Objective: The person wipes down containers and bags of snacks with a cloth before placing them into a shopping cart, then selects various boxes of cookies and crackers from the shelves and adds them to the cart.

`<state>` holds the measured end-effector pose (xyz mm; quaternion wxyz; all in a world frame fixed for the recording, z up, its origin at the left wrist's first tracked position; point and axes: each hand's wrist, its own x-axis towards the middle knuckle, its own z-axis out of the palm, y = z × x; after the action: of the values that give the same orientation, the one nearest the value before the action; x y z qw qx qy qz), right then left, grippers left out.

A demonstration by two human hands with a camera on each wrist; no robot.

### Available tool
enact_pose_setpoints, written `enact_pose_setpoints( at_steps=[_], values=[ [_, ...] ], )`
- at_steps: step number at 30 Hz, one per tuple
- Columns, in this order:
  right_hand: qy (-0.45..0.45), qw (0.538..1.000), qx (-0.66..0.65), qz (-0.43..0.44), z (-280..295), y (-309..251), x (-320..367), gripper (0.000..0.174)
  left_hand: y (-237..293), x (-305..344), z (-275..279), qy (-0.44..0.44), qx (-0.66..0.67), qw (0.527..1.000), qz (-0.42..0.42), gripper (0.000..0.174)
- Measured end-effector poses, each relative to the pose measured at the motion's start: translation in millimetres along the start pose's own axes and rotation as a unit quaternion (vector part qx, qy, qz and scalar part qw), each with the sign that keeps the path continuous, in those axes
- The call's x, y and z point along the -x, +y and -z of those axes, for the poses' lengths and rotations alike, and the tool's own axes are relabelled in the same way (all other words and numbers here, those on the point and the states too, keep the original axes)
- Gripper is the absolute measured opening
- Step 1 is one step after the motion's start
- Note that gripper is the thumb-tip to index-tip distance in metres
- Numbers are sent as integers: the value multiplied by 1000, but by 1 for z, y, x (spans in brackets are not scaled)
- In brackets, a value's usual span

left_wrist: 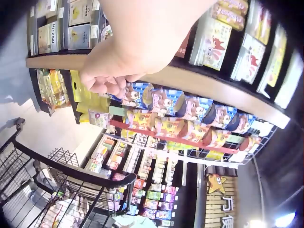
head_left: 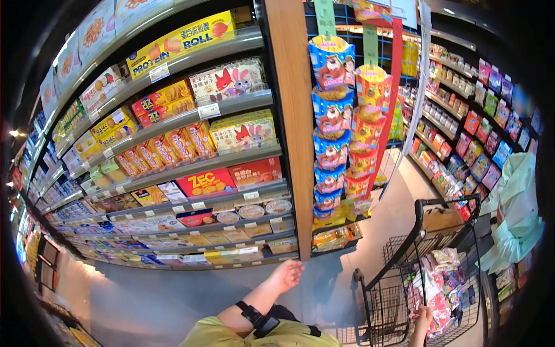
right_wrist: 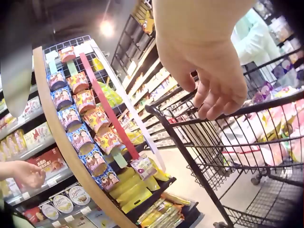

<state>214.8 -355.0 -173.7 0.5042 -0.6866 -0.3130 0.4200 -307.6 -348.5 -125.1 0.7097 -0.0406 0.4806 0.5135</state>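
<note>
My left hand [head_left: 283, 276] hangs in front of the lower shelves with loosely curled fingers and holds nothing. In the left wrist view its fingers overlap the hanging snack packs [left_wrist: 164, 102]. At the lower right, my right hand [head_left: 423, 321] is beside a black wire shopping cart [left_wrist: 71, 167]. The right wrist view shows that hand [right_wrist: 209, 71] with relaxed, bent fingers right at the cart's top rim, nothing between them. Colourful bagged goods [head_left: 442, 283] lie in the cart's basket.
Shelves of boxed snacks, among them a yellow protein roll box [head_left: 179, 43], fill the left side. A wooden post [head_left: 292, 115] separates them from strips of blue packs [head_left: 332, 113] and red-yellow packs [head_left: 370, 89]. Pale green fabric [head_left: 514, 214] is beyond the cart.
</note>
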Motion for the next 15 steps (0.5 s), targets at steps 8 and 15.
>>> enact_pose_setpoints(
  at_steps=[8,15],
  values=[
    [-122,985,98,78,9,82,-28,15,-26,33,-10,9,-131,990,-53,26],
    [-319,904,207,198,-147,-37,2,24,0,67,43,101,-147,976,-125,31]
  ],
)
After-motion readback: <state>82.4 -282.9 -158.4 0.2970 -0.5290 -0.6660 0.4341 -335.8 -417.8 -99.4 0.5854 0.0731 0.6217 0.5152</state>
